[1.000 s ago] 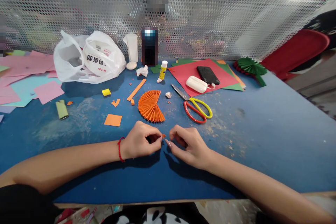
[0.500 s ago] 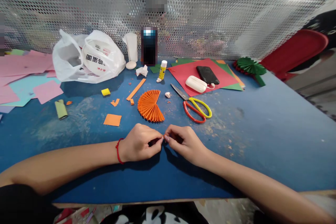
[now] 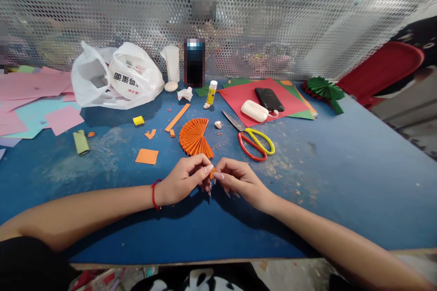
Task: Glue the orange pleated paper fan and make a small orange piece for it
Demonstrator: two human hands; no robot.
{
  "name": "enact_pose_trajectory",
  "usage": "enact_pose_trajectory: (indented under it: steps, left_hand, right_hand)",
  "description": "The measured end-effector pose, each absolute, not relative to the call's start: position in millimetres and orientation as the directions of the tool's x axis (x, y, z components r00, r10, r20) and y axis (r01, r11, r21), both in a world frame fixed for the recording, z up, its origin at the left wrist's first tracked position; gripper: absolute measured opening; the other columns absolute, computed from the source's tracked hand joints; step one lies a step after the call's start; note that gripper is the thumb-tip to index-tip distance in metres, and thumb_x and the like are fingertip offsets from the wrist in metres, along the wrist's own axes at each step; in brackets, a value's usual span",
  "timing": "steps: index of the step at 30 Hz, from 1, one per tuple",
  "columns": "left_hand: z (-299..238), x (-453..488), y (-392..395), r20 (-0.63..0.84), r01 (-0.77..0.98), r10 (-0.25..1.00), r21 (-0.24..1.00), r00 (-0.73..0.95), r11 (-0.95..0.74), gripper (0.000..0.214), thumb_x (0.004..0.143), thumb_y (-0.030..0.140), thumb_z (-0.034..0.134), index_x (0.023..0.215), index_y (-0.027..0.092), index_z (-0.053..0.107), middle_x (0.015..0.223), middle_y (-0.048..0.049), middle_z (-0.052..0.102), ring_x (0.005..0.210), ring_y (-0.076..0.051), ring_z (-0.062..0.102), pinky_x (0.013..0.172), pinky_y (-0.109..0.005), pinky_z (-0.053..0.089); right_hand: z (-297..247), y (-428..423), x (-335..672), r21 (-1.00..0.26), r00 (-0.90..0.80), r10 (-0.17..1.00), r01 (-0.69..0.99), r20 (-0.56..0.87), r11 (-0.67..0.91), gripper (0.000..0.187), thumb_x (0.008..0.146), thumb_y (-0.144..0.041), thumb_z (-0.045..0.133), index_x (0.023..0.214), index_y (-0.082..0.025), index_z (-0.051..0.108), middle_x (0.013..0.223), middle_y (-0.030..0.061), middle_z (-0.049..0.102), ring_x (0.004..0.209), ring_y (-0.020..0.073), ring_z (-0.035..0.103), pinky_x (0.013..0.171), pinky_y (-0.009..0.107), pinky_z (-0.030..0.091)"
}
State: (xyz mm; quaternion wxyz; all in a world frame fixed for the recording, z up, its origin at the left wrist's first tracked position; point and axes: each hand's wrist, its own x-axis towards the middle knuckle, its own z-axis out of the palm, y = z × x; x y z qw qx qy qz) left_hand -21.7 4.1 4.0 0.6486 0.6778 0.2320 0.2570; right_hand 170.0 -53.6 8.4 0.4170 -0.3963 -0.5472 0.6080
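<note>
Between my fingertips is a small piece of orange paper, mostly hidden by the fingers. My left hand, with a red cord at the wrist, pinches it from the left. From the other side my right hand pinches it between thumb and fingers. Just beyond the hands lies a pleated orange paper fan, opened to more than a half circle. Scissors with one red and one yellow handle rest to the right of the fan. An orange paper rectangle lies left of my left hand.
A glue stick stands behind the fan, near an orange strip. White plastic bag and pink sheets occupy the left. Red paper carries a black power bank and white case. A green pleated piece lies far right.
Both hands have tilted and risen slightly toward the fan, with the fingers lifted. More of the orange piece now shows between the fingertips. The things on the table stay put.
</note>
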Motion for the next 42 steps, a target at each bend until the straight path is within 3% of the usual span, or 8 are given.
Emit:
enact_pose_trajectory:
  steps: [10, 24, 34, 42]
  left_hand:
    - [-0.7, -17.5, 5.9, -0.020, -0.060, 0.584, 0.991, 0.811, 0.117, 0.030, 0.100, 0.041, 0.048, 0.082, 0.016, 0.048, 0.068, 0.0038, 0.053, 0.056, -0.009, 0.059, 0.056, -0.020, 0.046]
    - [-1.8, -17.2, 6.8, -0.045, -0.065, 0.565, 0.983, 0.824, 0.174, 0.032, 0.098, 0.043, 0.052, 0.082, 0.016, 0.049, 0.066, 0.0034, 0.054, 0.056, -0.010, 0.059, 0.055, -0.021, 0.048]
    - [-1.0, -19.6, 2.8, -0.059, 0.010, 0.583, 0.996, 0.810, 0.086, 0.037, 0.096, 0.049, 0.052, 0.080, 0.017, 0.048, 0.061, 0.0034, 0.055, 0.054, -0.011, 0.058, 0.053, -0.021, 0.046]
    - [-1.2, -20.4, 1.9, -0.062, 0.107, 0.610, 0.994, 0.790, -0.037, 0.040, 0.085, 0.046, 0.070, 0.070, 0.016, 0.049, 0.061, 0.0035, 0.055, 0.056, -0.009, 0.054, 0.054, -0.019, 0.039]
  right_hand:
    - [8.9, -56.2, 169.3, -0.999, -0.378, 0.926, -0.049, 0.009, -0.010, 0.025, 0.097, -0.039, 0.055, 0.087, -0.017, 0.060, 0.071, -0.0027, 0.058, 0.054, 0.0062, 0.048, 0.049, 0.018, 0.040]
    - [5.5, -55.5, 170.1, -0.998, -0.378, 0.926, -0.052, -0.016, -0.039, 0.028, 0.096, -0.041, 0.054, 0.085, -0.017, 0.059, 0.067, -0.0038, 0.054, 0.053, 0.0065, 0.046, 0.046, 0.018, 0.038]
    - [3.4, -55.5, 170.1, -0.995, -0.378, 0.926, 0.091, 0.003, 0.040, 0.034, 0.097, -0.046, 0.052, 0.079, -0.018, 0.056, 0.060, -0.0047, 0.051, 0.049, 0.0072, 0.046, 0.048, 0.019, 0.036]
    - [0.0, -56.4, 169.0, -0.966, -0.433, 0.899, 0.200, 0.062, 0.163, 0.038, 0.098, -0.045, 0.049, 0.076, -0.016, 0.061, 0.058, -0.0042, 0.053, 0.048, 0.0073, 0.046, 0.052, 0.020, 0.037]
